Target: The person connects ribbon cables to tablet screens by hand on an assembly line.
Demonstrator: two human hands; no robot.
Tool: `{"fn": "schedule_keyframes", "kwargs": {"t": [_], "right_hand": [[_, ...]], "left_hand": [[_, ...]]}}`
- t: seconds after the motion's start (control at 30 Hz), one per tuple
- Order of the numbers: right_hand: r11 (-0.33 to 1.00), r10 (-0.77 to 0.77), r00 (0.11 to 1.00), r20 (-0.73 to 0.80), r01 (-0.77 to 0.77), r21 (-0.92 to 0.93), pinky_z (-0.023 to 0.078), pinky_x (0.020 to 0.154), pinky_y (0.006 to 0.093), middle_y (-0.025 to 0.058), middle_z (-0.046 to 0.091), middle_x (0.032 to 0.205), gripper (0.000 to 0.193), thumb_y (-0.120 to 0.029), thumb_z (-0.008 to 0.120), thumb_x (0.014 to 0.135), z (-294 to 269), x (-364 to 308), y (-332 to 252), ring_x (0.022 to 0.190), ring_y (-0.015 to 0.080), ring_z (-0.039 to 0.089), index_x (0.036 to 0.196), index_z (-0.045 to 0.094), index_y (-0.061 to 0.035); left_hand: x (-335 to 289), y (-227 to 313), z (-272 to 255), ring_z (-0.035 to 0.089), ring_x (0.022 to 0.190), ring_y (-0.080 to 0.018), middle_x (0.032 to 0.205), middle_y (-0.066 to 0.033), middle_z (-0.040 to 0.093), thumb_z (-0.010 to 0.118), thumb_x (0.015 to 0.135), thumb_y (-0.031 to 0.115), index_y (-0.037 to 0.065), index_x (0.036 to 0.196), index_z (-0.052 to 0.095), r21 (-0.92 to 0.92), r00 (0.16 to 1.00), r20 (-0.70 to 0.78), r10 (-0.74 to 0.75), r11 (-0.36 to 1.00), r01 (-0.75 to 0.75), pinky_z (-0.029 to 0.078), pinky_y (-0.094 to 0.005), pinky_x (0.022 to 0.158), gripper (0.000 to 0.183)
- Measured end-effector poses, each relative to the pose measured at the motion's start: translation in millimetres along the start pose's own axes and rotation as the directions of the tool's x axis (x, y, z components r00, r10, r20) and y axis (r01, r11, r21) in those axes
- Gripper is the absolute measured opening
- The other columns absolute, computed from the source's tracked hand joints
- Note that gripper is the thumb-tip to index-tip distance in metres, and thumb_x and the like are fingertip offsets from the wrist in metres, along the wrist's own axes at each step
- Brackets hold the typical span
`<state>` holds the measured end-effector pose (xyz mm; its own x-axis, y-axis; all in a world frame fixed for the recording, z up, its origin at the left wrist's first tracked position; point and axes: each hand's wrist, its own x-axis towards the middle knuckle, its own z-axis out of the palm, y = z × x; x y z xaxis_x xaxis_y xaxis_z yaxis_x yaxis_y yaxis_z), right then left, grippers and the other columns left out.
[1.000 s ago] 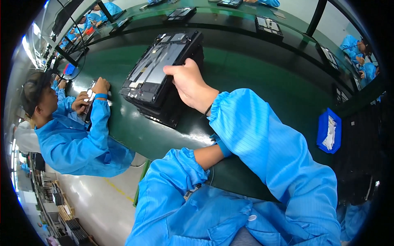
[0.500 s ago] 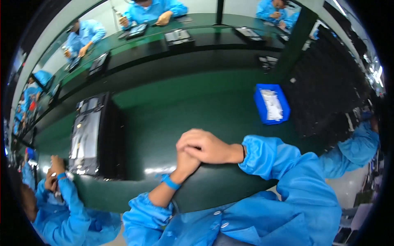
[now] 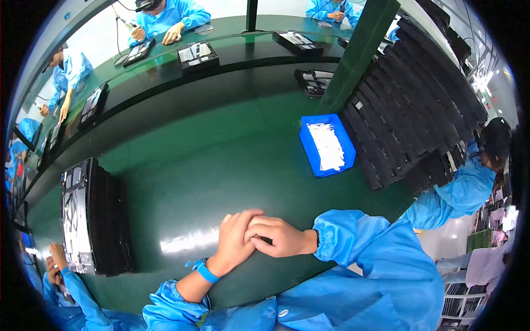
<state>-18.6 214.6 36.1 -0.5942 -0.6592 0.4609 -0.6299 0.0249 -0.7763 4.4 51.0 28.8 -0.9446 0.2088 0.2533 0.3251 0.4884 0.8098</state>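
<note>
My two hands meet over the green tabletop (image 3: 182,198), in front of my body. My right hand (image 3: 279,237) curls around the finger side of my left hand, its fingers closed against it. My left hand (image 3: 234,240) has its fingers stretched out and partly covered by the right. A blue wrist strap (image 3: 206,271) circles my left wrist. No tool or part shows in either hand. Beyond my right hand stands a blue bin (image 3: 350,155) holding white slips or small pieces (image 3: 327,146).
To the left rises a stack of black flat device panels (image 3: 110,220). A larger black stack (image 3: 408,105) leans at the right, behind a green post (image 3: 359,55). Devices (image 3: 197,55) lie along a raised black track (image 3: 232,83). Co-workers in blue smocks (image 3: 171,16) sit around.
The view has shifted, so the bin and stacks appear further left and the right stack shows more fully. My hands stay together, with the left hand's fingers now more visible.
</note>
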Motion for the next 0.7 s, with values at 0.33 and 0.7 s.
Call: {"fn": "schedule_keyframes", "kwargs": {"t": [0.33,0.7], "right_hand": [[0.991,0.055,0.992,0.113,-0.068,0.115,0.047,0.072,0.0395,0.0120,0.056,0.091,0.009,-0.005,0.060,0.085,4,2,4,0.082,0.0305,0.058,0.094,0.058,-0.0062],[0.990,0.040,0.833,0.552,0.042,-0.135,0.052,0.074,0.0387,0.0148,0.068,0.089,0.016,-0.017,0.059,0.090,-85,129,3,0.082,0.0299,0.066,0.095,0.066,-0.0028]], "left_hand": [[-6,-6,-6,0.061,0.089,-0.0317,0.096,-0.0118,0.066,0.065,0.068,0.008,0.008,0.111,0.061,0.043,0.993,0.082,0.085,0.995,-0.089,0.042,-0.0406,0.076,0.043],[-4,-2,-7,0.060,0.077,-0.0287,0.083,-0.0090,0.064,0.065,0.077,0.007,0.007,0.099,0.065,-0.003,0.998,0.031,0.060,0.998,-0.060,0.042,-0.0395,0.071,0.022]]}}
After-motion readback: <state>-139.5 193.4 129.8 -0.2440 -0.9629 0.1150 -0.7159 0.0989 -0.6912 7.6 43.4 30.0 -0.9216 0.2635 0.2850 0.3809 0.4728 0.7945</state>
